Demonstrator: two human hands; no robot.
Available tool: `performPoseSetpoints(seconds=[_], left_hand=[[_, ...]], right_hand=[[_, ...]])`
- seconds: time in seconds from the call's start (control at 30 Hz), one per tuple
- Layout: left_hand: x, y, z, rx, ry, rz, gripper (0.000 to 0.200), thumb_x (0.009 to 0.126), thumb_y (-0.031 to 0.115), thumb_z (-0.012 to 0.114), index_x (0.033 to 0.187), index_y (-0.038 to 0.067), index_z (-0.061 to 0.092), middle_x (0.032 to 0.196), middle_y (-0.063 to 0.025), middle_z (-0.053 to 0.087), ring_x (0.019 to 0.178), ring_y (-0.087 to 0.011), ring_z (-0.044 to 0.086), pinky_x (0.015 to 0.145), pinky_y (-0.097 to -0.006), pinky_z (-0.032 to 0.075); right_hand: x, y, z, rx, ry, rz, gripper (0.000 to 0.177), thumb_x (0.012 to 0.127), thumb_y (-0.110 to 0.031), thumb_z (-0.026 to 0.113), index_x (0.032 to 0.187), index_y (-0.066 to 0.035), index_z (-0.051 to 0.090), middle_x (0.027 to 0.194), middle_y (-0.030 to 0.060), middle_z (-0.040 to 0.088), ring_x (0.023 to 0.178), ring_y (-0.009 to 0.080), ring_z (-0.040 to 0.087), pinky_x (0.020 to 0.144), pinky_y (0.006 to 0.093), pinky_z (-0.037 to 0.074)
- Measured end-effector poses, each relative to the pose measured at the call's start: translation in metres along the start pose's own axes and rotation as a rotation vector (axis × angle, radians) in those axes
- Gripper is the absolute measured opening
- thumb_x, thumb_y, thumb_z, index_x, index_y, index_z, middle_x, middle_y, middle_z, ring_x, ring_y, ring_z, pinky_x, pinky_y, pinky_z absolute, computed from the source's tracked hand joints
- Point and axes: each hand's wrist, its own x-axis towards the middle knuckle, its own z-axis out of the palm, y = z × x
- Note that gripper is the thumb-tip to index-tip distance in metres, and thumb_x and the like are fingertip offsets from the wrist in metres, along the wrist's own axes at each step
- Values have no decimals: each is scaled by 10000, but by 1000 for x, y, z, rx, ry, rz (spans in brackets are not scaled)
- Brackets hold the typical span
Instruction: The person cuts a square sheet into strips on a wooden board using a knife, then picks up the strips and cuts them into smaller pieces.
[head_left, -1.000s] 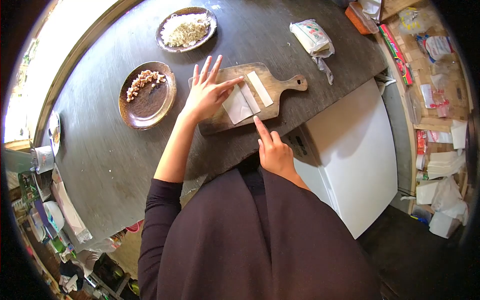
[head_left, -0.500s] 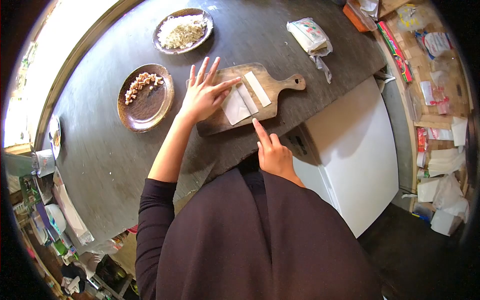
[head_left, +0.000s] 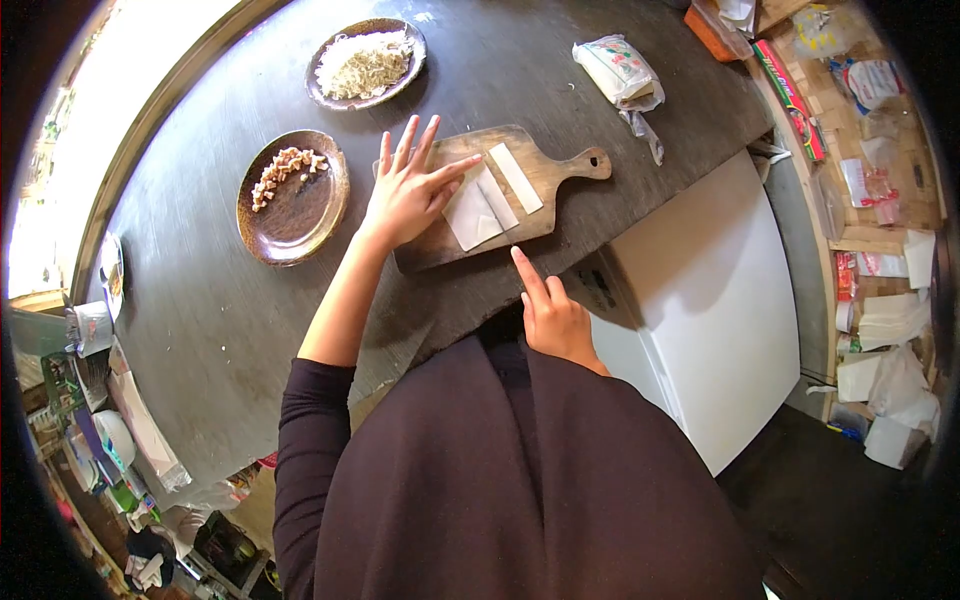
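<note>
"Fingers (head_left: 456,172) first: how do we have them?"

"On our left hand (head_left: 400,205) they're spread wide over the cutting board (head_left: 543,180), clenching nothing, with the index tip at the upper end of the pale sheet (head_left: 468,222). Our right hand (head_left: 562,326) points its index finger toward the board's near edge, the others curled in. We can't tell whether it grips anything thin."

"And where is that sheet?"

"Flat on the board, partly beneath our left hand, with a thin grey line down its right part. A loose pale strip (head_left: 516,178) lies apart from it, nearer the board's handle (head_left: 586,164), which points right."

"What do we have around the board?"

"Our dark tabletop (head_left: 190,310) carries it. To the left sits a brown plate (head_left: 288,248) with small pinkish-brown cubes (head_left: 288,168) along its far side. Beyond that, a second plate (head_left: 314,86) holds a heap of whitish shreds (head_left: 366,62). A plastic-wrapped packet (head_left: 618,74) lies far right, well apart from both plates."

"Past our right hand?"

"A big white appliance (head_left: 725,290) stands beside the tabletop, with packages (head_left: 895,318) farther right."
</note>
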Motion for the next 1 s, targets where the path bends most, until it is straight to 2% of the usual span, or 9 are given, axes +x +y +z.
performPoseSetpoints(seconds=[0.17, 0.23, 0.37, 0.57, 0.67, 1.0], left_hand=[[2, 5, -2, 27, 15, 13, 429, 1034, 356, 513, 1444, 483, 527, 1710, -80, 123, 1576, -341, 67, 1228, -628, 45], [-1, 10, -4, -6, -63, 35, 443, 1030, 345, 504, 1455, 472, 518, 1702, -93, 163, 1571, -342, 110, 1228, -629, 67], [-3, 14, -4, -29, -55, 38, 427, 1035, 348, 478, 1442, 461, 536, 1670, -123, 260, 1557, -357, 170, 1232, -614, 89], [-3, 15, -4, -10, -48, 28, 405, 1052, 382, 441, 1437, 460, 543, 1668, -122, 264, 1552, -362, 186, 1232, -608, 97], [-4, 13, -1, 6, -12, 47, 408, 1031, 390, 495, 1429, 460, 552, 1646, -133, 312, 1545, -346, 219, 1231, -595, 133], [-4, 13, -3, -14, -36, 39, 427, 1034, 377, 474, 1450, 452, 533, 1674, -109, 257, 1557, -359, 173, 1232, -607, 96]], right_hand=[[0, 1, 2, -8, 9, -5, 713, 949, -147, 607, 1597, -244, 325, 837, 145, 524, 532, 333, 618, 505, 447, 552], [0, 1, 1, -1, 11, -4, 712, 949, -147, 607, 1596, -244, 326, 838, 146, 525, 535, 335, 619, 506, 448, 552], [1, -1, 0, 8, 16, 7, 715, 947, -146, 610, 1595, -254, 327, 841, 146, 529, 545, 340, 624, 509, 451, 553], [-2, -2, -2, 12, 0, 34, 736, 934, -136, 628, 1593, -270, 330, 842, 141, 529, 549, 341, 627, 511, 457, 553], [-7, -7, -7, -4, -17, 57, 738, 932, -140, 631, 1591, -284, 332, 841, 136, 528, 549, 339, 626, 511, 461, 551], [-13, -7, -9, -31, -15, 79, 732, 930, -152, 640, 1582, -308, 348, 833, 125, 527, 546, 332, 624, 503, 456, 544]])
